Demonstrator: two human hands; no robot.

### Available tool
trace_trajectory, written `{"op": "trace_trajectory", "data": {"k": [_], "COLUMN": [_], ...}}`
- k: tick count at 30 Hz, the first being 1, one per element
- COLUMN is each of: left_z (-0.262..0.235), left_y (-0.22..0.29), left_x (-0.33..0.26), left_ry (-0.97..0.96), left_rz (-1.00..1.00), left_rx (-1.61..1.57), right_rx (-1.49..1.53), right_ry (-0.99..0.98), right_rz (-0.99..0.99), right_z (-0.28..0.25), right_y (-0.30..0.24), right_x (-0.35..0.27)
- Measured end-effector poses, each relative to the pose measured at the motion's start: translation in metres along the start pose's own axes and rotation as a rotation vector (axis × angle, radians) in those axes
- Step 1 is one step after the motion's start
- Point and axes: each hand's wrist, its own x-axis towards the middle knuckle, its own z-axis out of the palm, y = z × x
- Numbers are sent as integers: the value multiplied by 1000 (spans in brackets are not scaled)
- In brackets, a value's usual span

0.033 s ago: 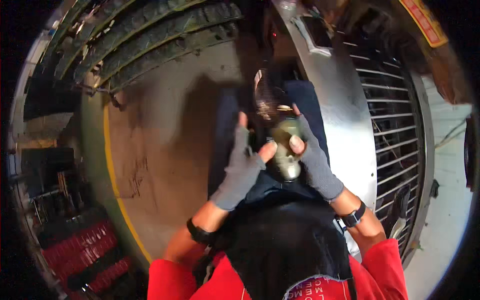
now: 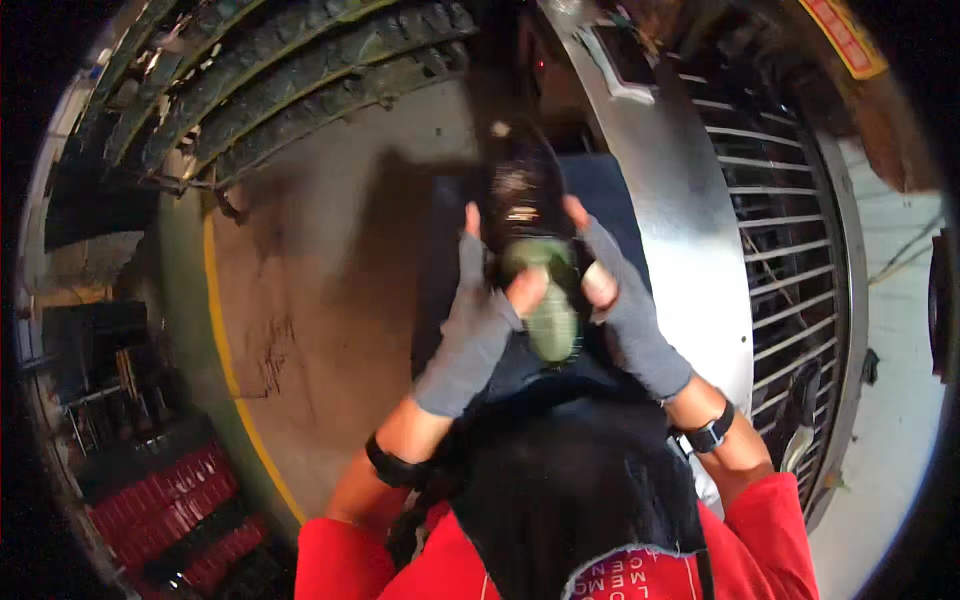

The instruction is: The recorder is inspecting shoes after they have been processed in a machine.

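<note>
Grey fingerless gloves [image 2: 462, 362] cover my left hand [image 2: 490, 310] and right hand [image 2: 625, 315]. I wear a black wristband [image 2: 392, 466] at seven o'clock, a watch-like black strap [image 2: 712, 431] at four, a red shirt [image 2: 345, 560] with lettering [image 2: 625, 575] at five, and a black apron [image 2: 570, 470].

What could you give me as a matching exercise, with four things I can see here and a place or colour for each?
Column one:
1. Shoe
2. Gloves
3. Sleeves
4. Floor line

Column two:
A. Red
B. Yellow
C. Between the left hand and the right hand
D. Grey

Right pairs: 1-C, 2-D, 3-A, 4-B.
</note>
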Motion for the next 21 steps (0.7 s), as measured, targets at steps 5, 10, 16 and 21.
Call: {"op": "trace_trajectory", "data": {"k": [5, 10, 16, 21], "left_z": [9, 49, 48, 24], "left_y": [61, 97, 91, 81], "left_x": [3, -8, -15, -10], "left_ry": [-64, -113, 157, 26], "left_rz": [-138, 120, 7, -65], "left_rx": [-676, -659, -763, -706], "right_rx": [495, 34, 256, 799], "right_ry": [-1, 213, 53, -68], "right_rz": [89, -176, 147, 331], "right_z": [2, 21, 17, 20], "right_y": [-58, -77, -81, -78], "right_x": [-1, -9, -4, -9]}}
